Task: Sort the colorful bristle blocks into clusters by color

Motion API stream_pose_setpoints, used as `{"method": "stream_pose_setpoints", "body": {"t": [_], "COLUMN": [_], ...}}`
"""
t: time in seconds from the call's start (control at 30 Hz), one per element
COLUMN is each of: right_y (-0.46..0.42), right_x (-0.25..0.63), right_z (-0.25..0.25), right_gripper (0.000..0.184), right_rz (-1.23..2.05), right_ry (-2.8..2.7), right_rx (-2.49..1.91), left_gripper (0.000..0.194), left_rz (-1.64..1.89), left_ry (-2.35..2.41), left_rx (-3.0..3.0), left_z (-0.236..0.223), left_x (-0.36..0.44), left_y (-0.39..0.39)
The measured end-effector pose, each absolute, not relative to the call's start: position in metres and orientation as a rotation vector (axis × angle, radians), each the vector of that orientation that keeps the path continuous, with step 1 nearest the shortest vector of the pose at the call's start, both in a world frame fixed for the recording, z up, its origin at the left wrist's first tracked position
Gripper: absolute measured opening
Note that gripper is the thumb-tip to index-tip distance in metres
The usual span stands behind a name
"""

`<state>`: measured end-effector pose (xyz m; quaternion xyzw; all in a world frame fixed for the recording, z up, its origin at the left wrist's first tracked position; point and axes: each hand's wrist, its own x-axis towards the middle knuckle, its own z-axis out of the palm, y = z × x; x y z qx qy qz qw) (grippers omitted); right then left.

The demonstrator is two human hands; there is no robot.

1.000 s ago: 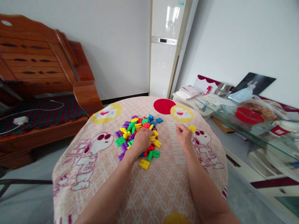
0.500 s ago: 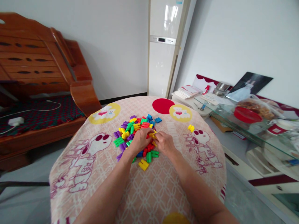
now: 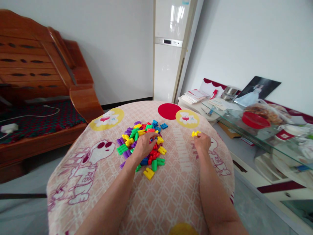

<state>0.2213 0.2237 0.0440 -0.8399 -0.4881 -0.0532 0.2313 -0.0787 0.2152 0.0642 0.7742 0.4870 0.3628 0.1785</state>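
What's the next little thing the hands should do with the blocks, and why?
I'd say the left hand might pinch the yellow block on the right side of the pile, because that block is very close to it, while the right hand is over by other yellow pieces.

One head-worn cam, facing forward and down over the tablecloth [image 3: 168,195]. Cloth's close, back wall [image 3: 122,49] well beyond.

Mid-frame, blocks [image 3: 154,154] lie heaped on the bench [image 3: 168,195], left hand [image 3: 144,145] over them! Well to their right, the right hand [image 3: 202,143] is at a separate cluster [image 3: 195,133]. Settee [image 3: 26,62] upper left, air conditioner [image 3: 168,65] behind at top centre, shelf [image 3: 227,118] far right!
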Motion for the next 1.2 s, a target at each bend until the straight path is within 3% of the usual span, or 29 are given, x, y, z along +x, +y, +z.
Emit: {"method": "stream_pose_setpoints", "body": {"t": [0.6, 0.8, 0.97, 1.2], "right_y": [0.223, 0.223, 0.218, 0.217], "right_x": [0.229, 0.171, 0.103, 0.104], "right_z": [0.043, 0.04, 0.023, 0.033], "right_gripper": [0.03, 0.027, 0.037, 0.01], "right_rz": [-0.157, 0.025, 0.204, 0.117], "right_ry": [-1.181, -1.715, -2.261, -2.257], "right_rx": [-2.303, -1.723, -1.282, -1.569], "left_gripper": [0.023, 0.025, 0.025, 0.024], "left_rz": [1.167, 1.221, 1.237, 1.246], "left_ry": [1.486, 1.607, 1.612, 1.597], "left_rx": [2.188, 2.083, 2.05, 2.039], "left_z": [0.056, 0.054, 0.055, 0.055], "left_x": [-0.087, -0.091, -0.093, -0.091], "left_y": [0.222, 0.226, 0.226, 0.224]}}
